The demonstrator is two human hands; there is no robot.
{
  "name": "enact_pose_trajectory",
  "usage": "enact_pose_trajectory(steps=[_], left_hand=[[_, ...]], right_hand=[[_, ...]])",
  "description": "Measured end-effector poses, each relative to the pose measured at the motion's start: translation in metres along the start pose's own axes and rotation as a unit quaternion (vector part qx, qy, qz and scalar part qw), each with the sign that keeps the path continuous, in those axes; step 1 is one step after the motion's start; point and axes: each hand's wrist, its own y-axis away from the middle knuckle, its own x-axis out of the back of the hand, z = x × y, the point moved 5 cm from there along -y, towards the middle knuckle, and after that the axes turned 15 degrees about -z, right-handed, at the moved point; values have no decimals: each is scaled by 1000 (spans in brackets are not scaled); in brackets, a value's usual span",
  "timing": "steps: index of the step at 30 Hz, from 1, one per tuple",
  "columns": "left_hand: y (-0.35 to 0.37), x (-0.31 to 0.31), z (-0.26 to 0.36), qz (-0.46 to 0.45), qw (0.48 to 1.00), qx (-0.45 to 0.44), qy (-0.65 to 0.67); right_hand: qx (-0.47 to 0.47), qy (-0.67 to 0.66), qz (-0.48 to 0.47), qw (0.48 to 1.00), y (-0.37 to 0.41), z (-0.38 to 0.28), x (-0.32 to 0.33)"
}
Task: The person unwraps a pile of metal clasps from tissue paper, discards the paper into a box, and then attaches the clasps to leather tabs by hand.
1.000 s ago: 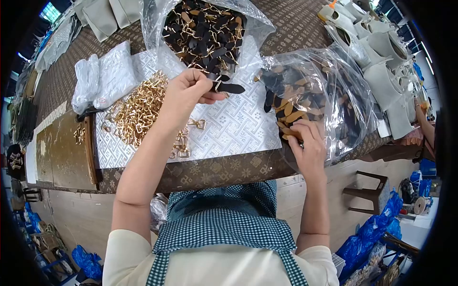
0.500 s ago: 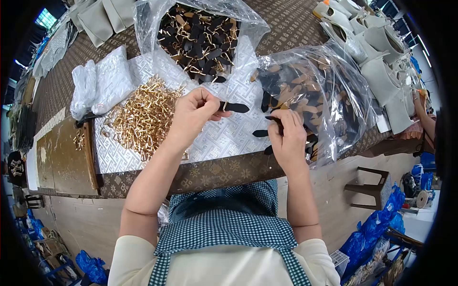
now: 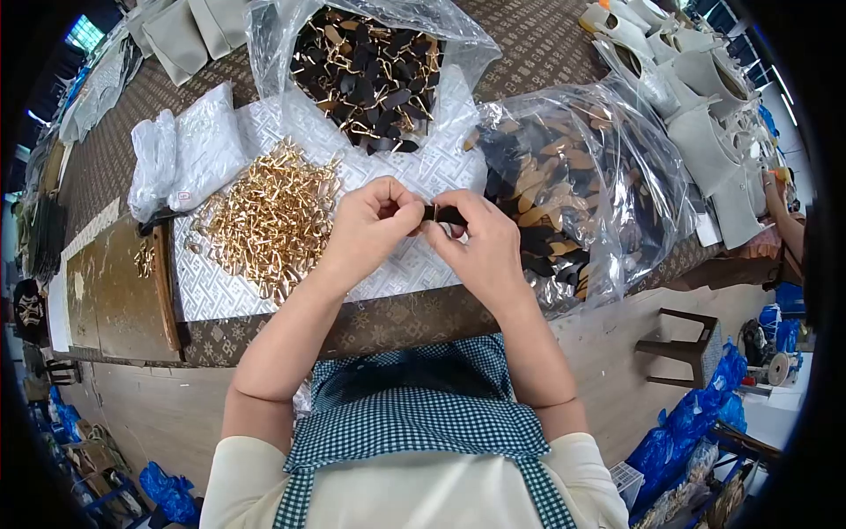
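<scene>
Both my hands meet over the patterned white cloth, fingers pinched. Between them a short black leather tab (image 3: 448, 214) shows, partly covered by the fingertips. My left hand (image 3: 374, 227) grips its left end, and my right hand (image 3: 480, 247) pinches it from the other side. Any metal hook at the tab is mostly hidden by the fingers. Left of my left hand lies a heap of gold snap hooks (image 3: 273, 216). Beyond the hands an open plastic bag (image 3: 476, 44) holds black and brown tabs with gold hooks. Another clear bag (image 3: 656, 167) of loose black and tan tabs is beside my right hand.
Two clear plastic packets (image 3: 210, 145) lie behind the hooks. A brown board (image 3: 115, 300) with a few hooks is at the left. Pale grey bags (image 3: 705, 150) stand at the right, near another person's arm (image 3: 784, 212). A stool (image 3: 683, 348) stands on the floor.
My right hand has moved left from the bag of loose tabs to meet my left hand. The black tab that stuck out from my left hand is now largely covered by fingers.
</scene>
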Motion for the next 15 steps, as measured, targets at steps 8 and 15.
enact_pose_trajectory(steps=[8, 15], left_hand=[[-4, 11, -2, -24, 998, 47, 32], [-27, 57, 75, 133, 970, -202, 8]], right_hand=[[5, -52, -20, 998, 2, -5, 6], [25, -114, 54, 992, 17, 1, 34]])
